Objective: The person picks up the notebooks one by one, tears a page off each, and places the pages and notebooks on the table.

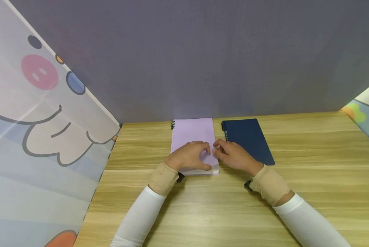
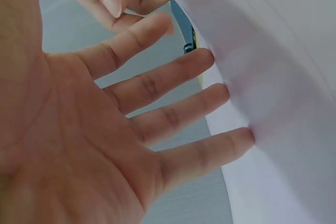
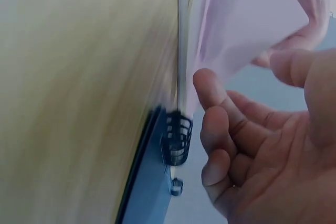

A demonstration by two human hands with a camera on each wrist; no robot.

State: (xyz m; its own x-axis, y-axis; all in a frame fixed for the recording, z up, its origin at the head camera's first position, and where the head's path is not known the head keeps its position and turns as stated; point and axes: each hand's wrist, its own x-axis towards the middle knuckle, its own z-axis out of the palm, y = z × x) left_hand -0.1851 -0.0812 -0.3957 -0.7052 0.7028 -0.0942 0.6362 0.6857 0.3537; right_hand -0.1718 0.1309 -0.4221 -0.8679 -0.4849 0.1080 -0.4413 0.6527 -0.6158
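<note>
A lilac spiral notebook (image 1: 193,132) lies on the wooden table with dark rings at its upper left. My left hand (image 1: 188,155) arches over its lower part. In the left wrist view, the left hand's fingers (image 2: 184,114) are nearly straight, their tips touching the curved lilac sheet (image 2: 273,72). My right hand (image 1: 235,156) is at the notebook's right edge, overlapping the left side of a navy spiral notebook (image 1: 246,137). In the right wrist view, the right hand (image 3: 262,145) has loosely bent fingers beside the lilac sheet (image 3: 252,14), with nothing visibly pinched.
The wooden table (image 1: 203,209) extends in front and to both sides. A grey upright panel (image 1: 203,58) stands along its back edge. At the left hangs a cartoon-printed cloth (image 1: 48,137), and another printed cloth (image 1: 368,118) borders the right side.
</note>
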